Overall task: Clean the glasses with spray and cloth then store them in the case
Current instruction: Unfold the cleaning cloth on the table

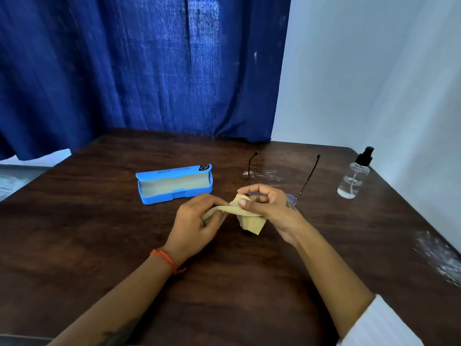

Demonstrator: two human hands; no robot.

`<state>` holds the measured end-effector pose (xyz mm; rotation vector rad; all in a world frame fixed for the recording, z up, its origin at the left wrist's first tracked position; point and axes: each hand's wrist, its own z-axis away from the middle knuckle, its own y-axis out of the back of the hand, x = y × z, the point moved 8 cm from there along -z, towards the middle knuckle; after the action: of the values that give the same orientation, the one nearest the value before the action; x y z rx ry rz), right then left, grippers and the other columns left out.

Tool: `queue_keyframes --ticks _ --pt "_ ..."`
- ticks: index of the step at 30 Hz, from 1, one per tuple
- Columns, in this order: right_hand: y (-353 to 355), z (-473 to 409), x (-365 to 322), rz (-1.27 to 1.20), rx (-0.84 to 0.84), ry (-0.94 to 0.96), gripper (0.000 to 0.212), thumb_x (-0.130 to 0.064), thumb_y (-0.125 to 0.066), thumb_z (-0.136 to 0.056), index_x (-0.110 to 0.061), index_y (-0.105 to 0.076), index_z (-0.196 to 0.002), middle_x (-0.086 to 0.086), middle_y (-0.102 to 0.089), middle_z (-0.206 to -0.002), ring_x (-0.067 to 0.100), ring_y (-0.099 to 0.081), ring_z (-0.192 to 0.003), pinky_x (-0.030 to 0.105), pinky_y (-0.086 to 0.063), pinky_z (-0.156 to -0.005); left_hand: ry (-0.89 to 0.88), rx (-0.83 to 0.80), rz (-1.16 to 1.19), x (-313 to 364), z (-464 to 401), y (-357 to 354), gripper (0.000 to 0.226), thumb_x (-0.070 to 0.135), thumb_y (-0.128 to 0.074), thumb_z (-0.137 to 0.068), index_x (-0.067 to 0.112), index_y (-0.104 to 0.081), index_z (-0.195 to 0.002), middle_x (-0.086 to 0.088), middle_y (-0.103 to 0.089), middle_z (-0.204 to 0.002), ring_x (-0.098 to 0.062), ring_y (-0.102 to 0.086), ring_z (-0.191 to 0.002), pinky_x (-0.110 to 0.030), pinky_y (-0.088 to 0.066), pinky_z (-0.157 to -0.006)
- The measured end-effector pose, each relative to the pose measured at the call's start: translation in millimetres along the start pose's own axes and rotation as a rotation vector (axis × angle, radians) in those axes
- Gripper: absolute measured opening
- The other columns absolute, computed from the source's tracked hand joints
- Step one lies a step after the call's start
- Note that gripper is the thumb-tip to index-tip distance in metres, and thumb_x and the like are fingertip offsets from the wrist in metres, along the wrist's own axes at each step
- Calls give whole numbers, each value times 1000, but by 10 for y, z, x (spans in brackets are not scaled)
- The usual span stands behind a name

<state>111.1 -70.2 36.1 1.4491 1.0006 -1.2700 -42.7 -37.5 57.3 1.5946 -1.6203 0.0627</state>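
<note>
Dark wood-grain table [224, 283] is filling the near view, with both bare forearms reaching in over it. On the left wrist an orange thread band [163, 258] is sitting, and a white sleeve [379, 323] is showing at the right elbow. The left hand [197, 223] is curling closed around one end of a tan cloth [245, 217], while the right hand [264, 203] is pinching the other end between thumb and forefinger, so the fabric is stretching between them and a loose flap is hanging down toward the tabletop. Just behind the right hand the glasses [291, 198] are lying with their temples open and pointing away; the lenses are mostly hidden by the hand, so whether anything is touching them is hard to say. Farther left, a blue case [174, 183] is sitting open. Off to the right, well apart, a clear spray bottle [354, 176] with a black top is standing upright. Beyond, a blue curtain [137, 71] is hanging beside a pale wall [386, 71].
</note>
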Motion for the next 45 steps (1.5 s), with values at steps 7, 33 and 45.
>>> queue_keyframes --ticks 7,33,45 --pt "-288 117 36 59 -279 -21 45 -14 -78 -71 -24 -62 -112 0 -65 -112 7 -61 -87 26 -51 -86 461 56 584 -346 74 4 20 10 -55 -87 18 -68 -74 2 -68 -73 -13 -60 -72 -25 -48 -64" --pt "84 122 -137 102 -140 -105 13 -25 -68 -81 -17 -71 -91 -1 -70 -83 7 -62 -75 18 -50 -65 716 -640 779 -263 276 -335 37 43 -66 -74 10 -70 -92 -11 -73 -86 -20 -70 -74 -26 -57 -55" --pt "-163 134 -350 946 141 569 12 -12 -76 -72 -20 -75 -81 -2 -73 -80 16 -60 -76 29 -46 -69 386 -161 143 -368 6 -128 44 5 -63 -82 28 -56 -119 8 -63 -114 -3 -62 -94 -33 -54 -85"
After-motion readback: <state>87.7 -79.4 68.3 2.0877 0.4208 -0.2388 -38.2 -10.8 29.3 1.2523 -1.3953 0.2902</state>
